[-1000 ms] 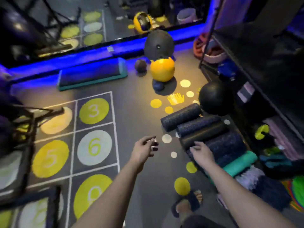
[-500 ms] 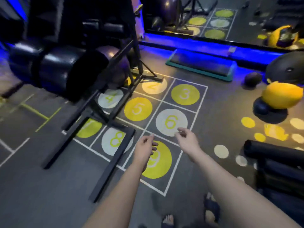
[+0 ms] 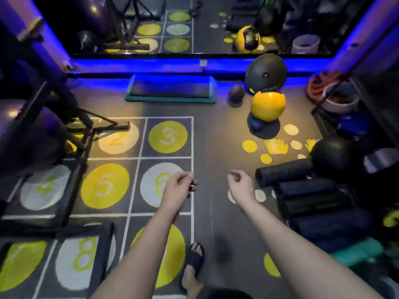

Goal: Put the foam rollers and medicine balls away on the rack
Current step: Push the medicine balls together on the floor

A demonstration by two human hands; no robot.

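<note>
A person's bare forearms reach forward over a dark gym floor painted with numbered yellow and white circles. The left hand (image 3: 177, 188) and the right hand (image 3: 240, 184) both hang loosely curled in mid-air, empty. To the right, several dark foam rollers (image 3: 302, 190) lie side by side on the floor, with a teal roller (image 3: 356, 252) at the near end. A black medicine ball (image 3: 330, 155) sits just beyond them, beside the dark rack (image 3: 380, 100). Farther off rest a yellow ball (image 3: 267, 106) and a large black ball (image 3: 265, 73).
</note>
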